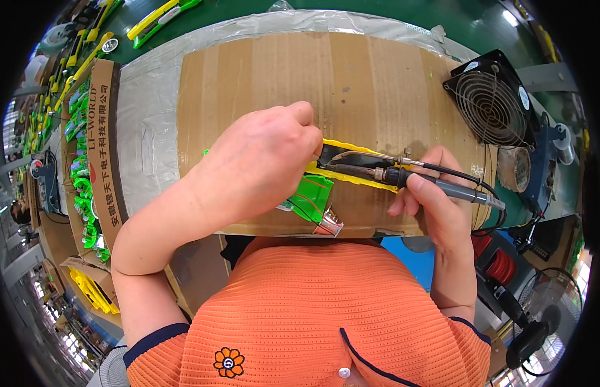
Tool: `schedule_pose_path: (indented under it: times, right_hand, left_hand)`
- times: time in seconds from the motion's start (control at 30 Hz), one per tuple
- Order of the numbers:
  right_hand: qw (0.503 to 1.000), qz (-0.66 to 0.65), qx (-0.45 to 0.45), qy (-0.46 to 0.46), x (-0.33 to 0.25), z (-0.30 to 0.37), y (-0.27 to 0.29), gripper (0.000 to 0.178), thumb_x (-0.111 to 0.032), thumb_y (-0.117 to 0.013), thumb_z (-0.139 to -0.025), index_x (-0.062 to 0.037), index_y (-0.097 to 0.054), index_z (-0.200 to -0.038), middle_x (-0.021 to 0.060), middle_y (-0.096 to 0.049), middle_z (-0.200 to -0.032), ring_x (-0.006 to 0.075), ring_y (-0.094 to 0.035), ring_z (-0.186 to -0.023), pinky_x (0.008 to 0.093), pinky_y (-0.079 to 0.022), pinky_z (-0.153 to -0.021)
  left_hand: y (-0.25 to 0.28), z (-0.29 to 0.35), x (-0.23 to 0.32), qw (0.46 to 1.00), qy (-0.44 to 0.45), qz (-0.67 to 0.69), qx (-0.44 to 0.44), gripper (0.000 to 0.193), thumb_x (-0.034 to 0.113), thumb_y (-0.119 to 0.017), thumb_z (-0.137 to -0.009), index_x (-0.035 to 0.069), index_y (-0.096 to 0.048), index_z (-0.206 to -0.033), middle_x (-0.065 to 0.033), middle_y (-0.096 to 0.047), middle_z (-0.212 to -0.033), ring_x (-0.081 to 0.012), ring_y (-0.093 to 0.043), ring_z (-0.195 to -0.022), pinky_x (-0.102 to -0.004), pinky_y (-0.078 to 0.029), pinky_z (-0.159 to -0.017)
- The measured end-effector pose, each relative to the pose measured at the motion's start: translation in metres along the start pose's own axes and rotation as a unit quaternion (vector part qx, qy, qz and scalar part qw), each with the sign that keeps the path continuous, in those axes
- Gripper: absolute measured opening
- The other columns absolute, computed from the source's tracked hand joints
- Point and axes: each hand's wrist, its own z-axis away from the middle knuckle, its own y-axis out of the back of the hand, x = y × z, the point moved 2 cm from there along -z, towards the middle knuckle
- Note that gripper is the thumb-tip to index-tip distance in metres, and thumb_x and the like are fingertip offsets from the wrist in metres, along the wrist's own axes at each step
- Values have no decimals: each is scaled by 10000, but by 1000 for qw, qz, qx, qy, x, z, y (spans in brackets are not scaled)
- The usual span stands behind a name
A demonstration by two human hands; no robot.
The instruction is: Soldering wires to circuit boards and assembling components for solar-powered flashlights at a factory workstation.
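Note:
My right hand grips a soldering iron with a grey handle and a thin metal feed tube clamped along it. Its tip points left, over a long yellow plastic shell with a dark inside. Over the shell's left end, my left hand is closed with the fingertips pinched together; what they hold is hidden behind the hand. Just below my left fingers lies a green plastic part with thin red and black wires. A small silvery cup sits by its lower right corner, near the cardboard's front edge.
A brown cardboard sheet covers the bench. At left, a carton borders several green parts; yellow pieces fill a box below. A black fan and a blue device stand at right, a second fan lower right.

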Motion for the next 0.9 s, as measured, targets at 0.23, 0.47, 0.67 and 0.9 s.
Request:
schedule_pose_path:
  times: [0.23, 0.47, 0.67, 0.9]
  right_hand:
    - [1000, 24, 4, -9, -1, 1, -3, 144, 3, -651, -885, -1, -512, -923, 97, -615, -736, 168, -630, -613, 321, -560, -593]
    - [999, 29, 9, -12, 0, 1, -3, 149, -2, -659, -889, 0, -515, -927, 88, -616, -748, 153, -627, -622, 306, -553, -588]
    - [999, 30, 15, -29, -1, 1, -5, 153, -8, -662, -886, -3, -513, -923, 91, -616, -744, 162, -628, -623, 317, -555, -593]
    - [1000, 3, -2, 8, 2, 1, 3, 144, -18, -644, -890, -1, -505, -921, 115, -627, -734, 186, -643, -620, 324, -555, -597]
  left_hand:
    - [1, -1, -1, 1000, -5, 3, -4, 43, 41, -646, -818, 29, -670, -852, -98, -564, -850, -306, -613, -792, -398, -508, -697]
    - [1, -1, 1, 1000, -3, 0, -5, 45, 47, -648, -818, 28, -670, -853, -99, -563, -849, -303, -613, -798, -398, -508, -699]
    - [1, -1, 0, 1000, -5, -7, -12, 45, 46, -648, -817, 28, -669, -853, -100, -563, -850, -300, -613, -807, -399, -506, -700]
    - [4, -3, 2, 1000, -8, 0, -13, 33, 30, -622, -798, 13, -646, -814, -117, -563, -838, -308, -614, -802, -402, -515, -708]
